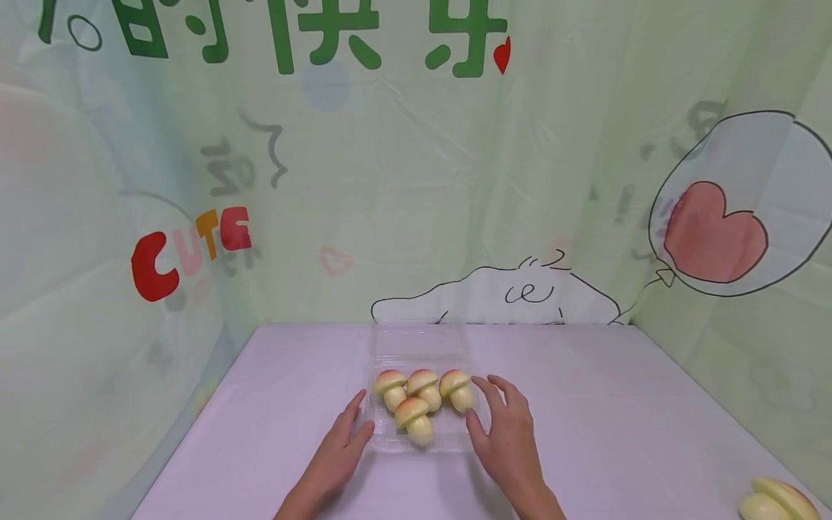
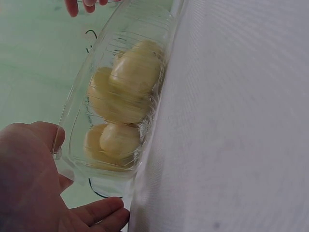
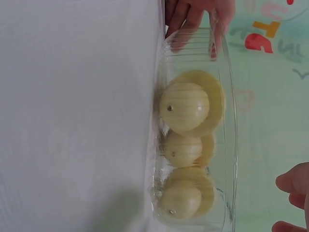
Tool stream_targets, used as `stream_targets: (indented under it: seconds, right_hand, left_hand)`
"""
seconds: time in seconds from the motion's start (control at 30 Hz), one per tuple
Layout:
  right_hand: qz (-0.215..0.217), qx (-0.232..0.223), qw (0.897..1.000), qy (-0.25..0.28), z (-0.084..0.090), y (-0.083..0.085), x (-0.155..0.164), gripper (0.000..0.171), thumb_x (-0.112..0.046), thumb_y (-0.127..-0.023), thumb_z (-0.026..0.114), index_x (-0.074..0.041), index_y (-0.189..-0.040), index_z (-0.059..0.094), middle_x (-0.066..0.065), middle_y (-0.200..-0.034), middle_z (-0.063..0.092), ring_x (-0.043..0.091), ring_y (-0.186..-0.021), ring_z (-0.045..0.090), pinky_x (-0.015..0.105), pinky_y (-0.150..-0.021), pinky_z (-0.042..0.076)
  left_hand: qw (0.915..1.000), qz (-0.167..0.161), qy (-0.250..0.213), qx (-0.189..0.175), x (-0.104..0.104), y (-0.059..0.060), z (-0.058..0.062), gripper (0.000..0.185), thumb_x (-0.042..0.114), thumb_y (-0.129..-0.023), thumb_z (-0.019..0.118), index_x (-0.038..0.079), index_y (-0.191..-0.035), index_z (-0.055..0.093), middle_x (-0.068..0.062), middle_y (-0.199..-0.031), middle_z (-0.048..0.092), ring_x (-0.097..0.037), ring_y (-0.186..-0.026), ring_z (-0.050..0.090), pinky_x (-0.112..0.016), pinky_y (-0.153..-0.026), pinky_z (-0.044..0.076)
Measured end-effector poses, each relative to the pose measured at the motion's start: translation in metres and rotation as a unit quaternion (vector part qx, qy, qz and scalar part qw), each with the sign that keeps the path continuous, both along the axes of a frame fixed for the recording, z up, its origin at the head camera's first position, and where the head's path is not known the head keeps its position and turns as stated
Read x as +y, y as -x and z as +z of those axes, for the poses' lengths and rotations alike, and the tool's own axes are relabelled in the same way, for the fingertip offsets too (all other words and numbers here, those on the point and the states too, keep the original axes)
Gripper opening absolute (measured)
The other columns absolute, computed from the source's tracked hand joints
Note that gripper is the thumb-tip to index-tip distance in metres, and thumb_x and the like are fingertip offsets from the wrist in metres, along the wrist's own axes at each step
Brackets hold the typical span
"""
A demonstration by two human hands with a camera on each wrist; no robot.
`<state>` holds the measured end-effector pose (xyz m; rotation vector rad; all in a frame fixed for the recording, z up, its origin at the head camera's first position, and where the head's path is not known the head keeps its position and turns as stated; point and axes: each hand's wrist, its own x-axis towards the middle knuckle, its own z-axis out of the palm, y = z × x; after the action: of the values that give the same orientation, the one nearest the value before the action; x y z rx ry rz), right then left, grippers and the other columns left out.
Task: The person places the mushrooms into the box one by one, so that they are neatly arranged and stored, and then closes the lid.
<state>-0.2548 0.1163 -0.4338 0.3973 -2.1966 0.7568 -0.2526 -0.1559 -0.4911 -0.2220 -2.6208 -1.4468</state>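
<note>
A clear plastic tray (image 1: 422, 446) sits mid-table, its hinged lid (image 1: 419, 339) lying open behind it. Inside lie several mushroom-shaped pieces (image 1: 414, 415) with pink-green caps and pale stems. My left hand (image 1: 362, 413) rests at the tray's left edge, fingers straight, thumb against the side. My right hand (image 1: 482, 404) arches loosely at the right edge, fingers spread. In the left wrist view the left hand (image 2: 29, 183) brackets the tray (image 2: 120, 38) corner. In the right wrist view the right fingers (image 3: 292, 183) hover beside the tray (image 3: 227, 96), apart from it.
The white table (image 1: 617, 404) is walled by a pale green printed curtain (image 1: 195, 238) at the back and both sides. Another mushroom-shaped piece (image 1: 776, 500) lies at the table's near right corner.
</note>
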Motion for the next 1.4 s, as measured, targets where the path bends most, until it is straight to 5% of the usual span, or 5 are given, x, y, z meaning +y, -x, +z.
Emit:
stream_targets:
  seconds: [1.4]
  right_hand:
    - [-0.128, -0.096, 0.987, 0.006, 0.009, -0.004, 0.078, 0.049, -0.011, -0.078, 0.067, -0.005, -0.124, 0.053, 0.026, -0.128, 0.041, 0.050, -0.111, 0.038, 0.062, -0.087, 0.029]
  left_hand:
    - [0.9999, -0.010, -0.012, 0.006, -0.001, -0.001, 0.000, 0.057, 0.042, -0.098, 0.044, 0.025, -0.148, 0.024, -0.017, -0.145, 0.036, -0.033, -0.134, 0.030, -0.057, -0.105, 0.023]
